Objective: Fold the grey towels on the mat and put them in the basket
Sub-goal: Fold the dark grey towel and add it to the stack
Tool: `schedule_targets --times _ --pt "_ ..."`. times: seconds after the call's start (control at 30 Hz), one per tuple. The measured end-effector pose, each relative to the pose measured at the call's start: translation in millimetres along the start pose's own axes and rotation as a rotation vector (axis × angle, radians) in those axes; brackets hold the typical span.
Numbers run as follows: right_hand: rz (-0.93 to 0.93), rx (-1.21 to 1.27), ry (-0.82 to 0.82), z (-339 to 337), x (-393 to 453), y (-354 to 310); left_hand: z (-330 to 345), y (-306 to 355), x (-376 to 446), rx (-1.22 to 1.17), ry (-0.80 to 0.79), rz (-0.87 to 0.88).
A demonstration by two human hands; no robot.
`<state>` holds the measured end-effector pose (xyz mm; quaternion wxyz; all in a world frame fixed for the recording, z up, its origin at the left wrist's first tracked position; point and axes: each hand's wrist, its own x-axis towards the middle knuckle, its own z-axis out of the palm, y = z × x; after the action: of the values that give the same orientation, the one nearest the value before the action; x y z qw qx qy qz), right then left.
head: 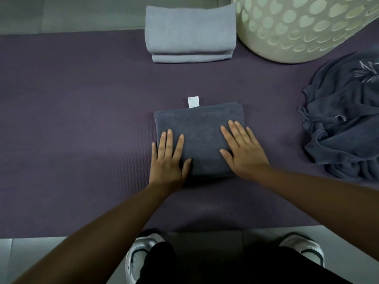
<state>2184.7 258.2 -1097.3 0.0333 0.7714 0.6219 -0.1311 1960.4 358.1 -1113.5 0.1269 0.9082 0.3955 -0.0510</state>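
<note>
Home laundry corner, tiled floor [61, 249], purple mat [82, 99], heart-holed basket [297, 27]

Dim, flat indoor light — colours muted, faint soft shadows just below the fingers [169, 140]; focus holds there, while wide-angle bending curves the far edges.

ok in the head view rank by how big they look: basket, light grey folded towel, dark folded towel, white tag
1. basket, though cropped by the frame
2. light grey folded towel
3. dark folded towel, close to it in size and nearer the camera, so unsure
4. white tag
</note>
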Motion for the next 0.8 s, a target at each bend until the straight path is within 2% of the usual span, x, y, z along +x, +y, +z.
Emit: schedule_targets --times 0.17,0.27,0.33,0.43,0.63,0.7,0.73,0.8 --pt "0.022 -0.041 0.042 -6 4 -2 -7 -1 3 0.029 0.039 -0.018" --pt "-0.097 -0.086 0.065 -11 21 -9 -17 -2 23 0.094 0.088 0.109" --pt "-0.128 -0.097 -0.007 -18 38 -7 -23 -4 41 0.155 0.046 0.171" --pt "-0.075 -0.105 -0.084 -21 56 3 -25 -13 62 0.178 -0.066 0.064" --pt "0.170 0.109 -0.228 -31 64 13 -24 -20 57 -0.033 -0.069 -0.222" --pt "0.155 0.072 -0.172 -32 59 12 -27 -18 54 -0.011 -0.051 -0.233" --pt "0.128 0.064 -0.084 -33 54 11 -28 -18 51 0.009 -0.016 -0.204" --pt "0.018 0.113 0.097 -34 35 6 -32 -16 42 0.010 0.067 -0.057"
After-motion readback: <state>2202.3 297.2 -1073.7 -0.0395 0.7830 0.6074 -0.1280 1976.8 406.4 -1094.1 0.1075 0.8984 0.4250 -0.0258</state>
